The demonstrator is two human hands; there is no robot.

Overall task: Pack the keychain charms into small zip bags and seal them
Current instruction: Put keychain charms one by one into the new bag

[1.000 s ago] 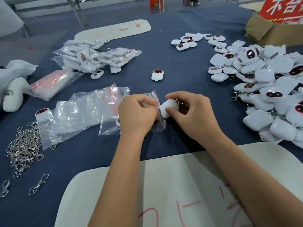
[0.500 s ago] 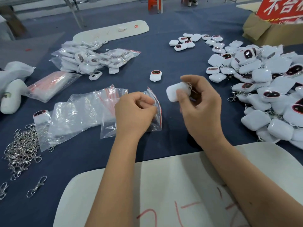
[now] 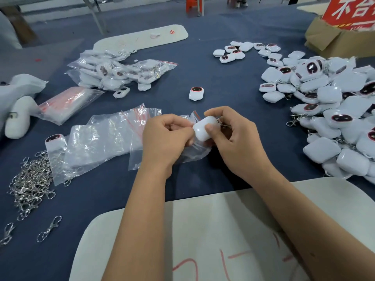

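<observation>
My right hand [image 3: 233, 138] pinched a white rounded plastic keychain charm [image 3: 204, 127] at the mouth of a small clear zip bag [image 3: 192, 151]; my left hand [image 3: 164, 138] gripped that bag just above the dark blue table [image 3: 213, 78].

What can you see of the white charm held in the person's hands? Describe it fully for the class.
The charm is a small, rounded white block, smooth and glossy like plastic, its plain side towards the camera. The right hand pinches it; metal keychain hardware shows behind it. It sits at the mouth of a clear zip bag gripped by the left hand.
</observation>
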